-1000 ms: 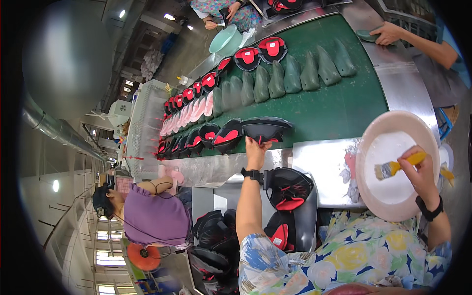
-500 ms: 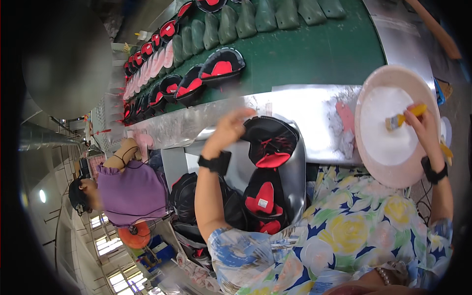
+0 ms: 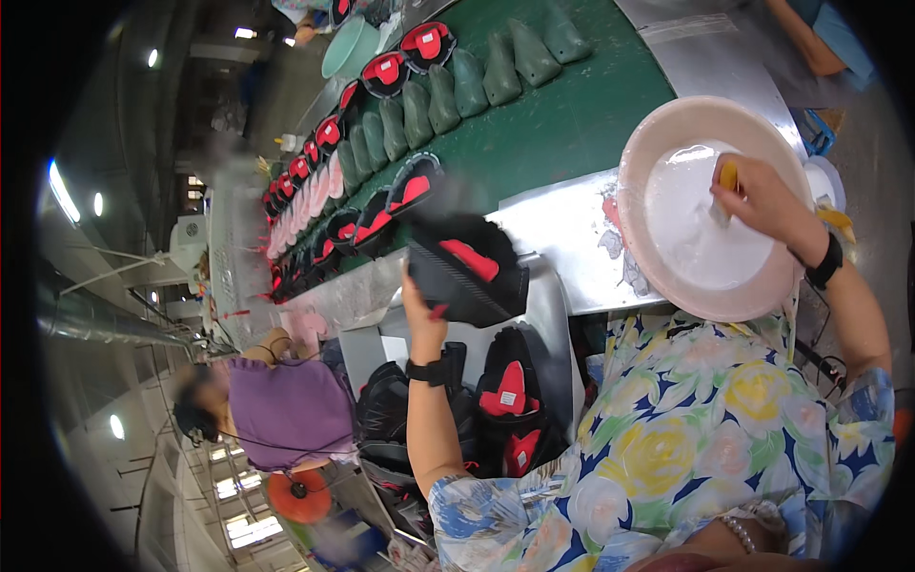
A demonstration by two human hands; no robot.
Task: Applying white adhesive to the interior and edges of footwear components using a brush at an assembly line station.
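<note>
My left hand [image 3: 419, 310] grips a black shoe upper [image 3: 469, 286] with red lining by its near-left side, holding it up over a grey bin [image 3: 562, 315]. More black shoe uppers [image 3: 507, 377] with red inside lie in that bin below. On the right, my right hand [image 3: 762, 202] is closed around the yellow handle of a paintbrush [image 3: 728, 175]. Its bristles are down in the white liquid [image 3: 681, 224] of a pale pink basin [image 3: 637, 153], blurred where they meet it.
Across the metal edge runs a green conveyor belt [image 3: 543, 119] with rows of dark green shoe lasts [image 3: 500, 74] and black-and-red uppers [image 3: 386, 74]. A person in purple [image 3: 291, 405] sits at the left. Another person's arm [image 3: 808, 40] shows at upper right.
My left hand, empty-looking and blurred before, now holds up a shoe upper from the bin. My right hand has lowered the brush into the liquid. The whole view has shifted.
</note>
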